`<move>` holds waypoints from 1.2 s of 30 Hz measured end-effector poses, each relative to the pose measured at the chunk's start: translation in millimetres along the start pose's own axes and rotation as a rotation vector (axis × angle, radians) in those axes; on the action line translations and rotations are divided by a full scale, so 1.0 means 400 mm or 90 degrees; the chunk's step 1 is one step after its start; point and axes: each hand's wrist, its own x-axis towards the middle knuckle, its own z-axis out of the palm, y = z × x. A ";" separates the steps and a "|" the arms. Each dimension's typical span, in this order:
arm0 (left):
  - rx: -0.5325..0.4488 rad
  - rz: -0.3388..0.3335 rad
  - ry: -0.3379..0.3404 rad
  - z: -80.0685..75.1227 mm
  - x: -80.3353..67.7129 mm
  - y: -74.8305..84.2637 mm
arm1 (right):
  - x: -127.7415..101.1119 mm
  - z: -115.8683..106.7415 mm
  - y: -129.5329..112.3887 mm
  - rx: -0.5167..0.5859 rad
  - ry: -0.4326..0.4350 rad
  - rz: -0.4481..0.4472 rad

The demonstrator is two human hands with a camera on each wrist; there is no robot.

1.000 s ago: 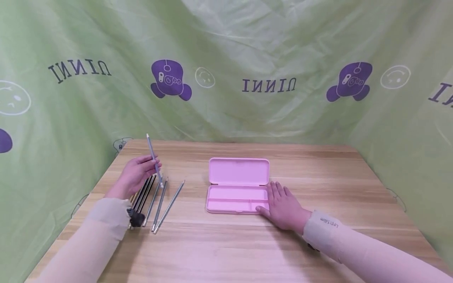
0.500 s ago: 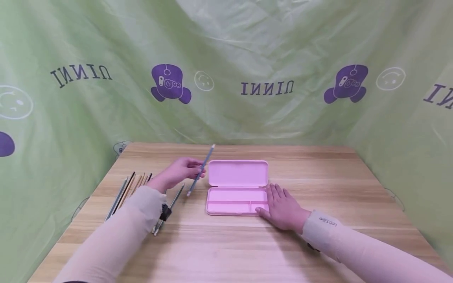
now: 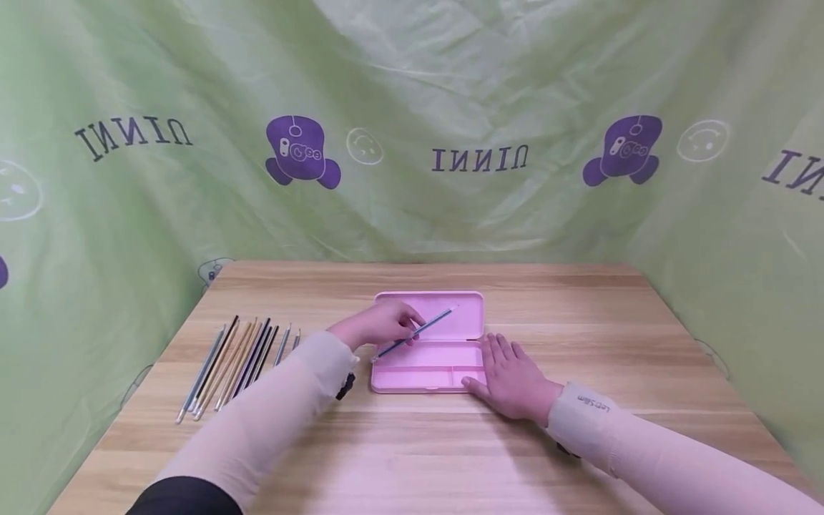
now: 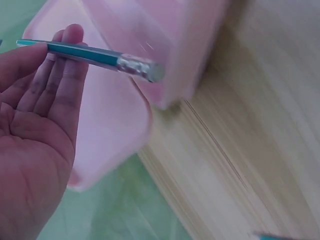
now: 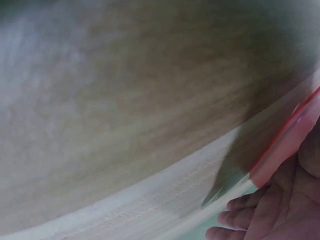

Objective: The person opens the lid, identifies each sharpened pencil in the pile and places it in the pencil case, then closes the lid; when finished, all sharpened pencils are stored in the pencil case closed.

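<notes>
A blue-green pencil [image 3: 425, 328] is pinched between the thumb and fingers of my left hand [image 3: 386, 323], above the left part of the opened pink pencil case [image 3: 412, 390]. It slants, with its silvery eraser end [image 4: 137, 67] toward the near left. Flat against the case's right side rests my right hand [image 3: 515, 383], fingers extended and thumb at the front right corner. The case has one long compartment at the back and two smaller ones in front. In the right wrist view, the right hand [image 5: 280, 210] touches the case's edge [image 5: 287, 145].
Several pencils [image 3: 225, 365], some blue-green, black and natural wood, lie side by side on the left of the wooden table [image 3: 412, 458]. My left sleeve covers part of them. A green printed curtain [image 3: 412, 214] stands behind the table and along both sides.
My left hand has carried the pencil rightward from the row of pencils to above the case, and the pencil has tilted flatter. The right hand stays in place against the case.
</notes>
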 end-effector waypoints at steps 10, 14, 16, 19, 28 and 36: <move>0.143 0.040 -0.036 0.038 0.032 0.028 | 0.003 0.004 -0.004 -0.013 0.000 0.001; 0.168 0.024 -0.052 0.053 0.038 0.023 | 0.001 0.003 -0.005 -0.011 0.010 -0.012; 0.177 0.019 -0.056 0.060 0.038 0.021 | -0.001 0.001 -0.006 -0.007 0.014 -0.015; 0.193 0.015 -0.054 0.069 0.037 0.020 | -0.001 -0.002 -0.004 0.001 0.016 -0.015; 0.236 0.012 -0.040 0.084 0.030 0.022 | -0.002 -0.009 -0.004 0.022 0.001 -0.008; 0.169 0.027 0.035 0.040 -0.008 -0.011 | -0.005 -0.008 -0.004 0.025 0.009 -0.012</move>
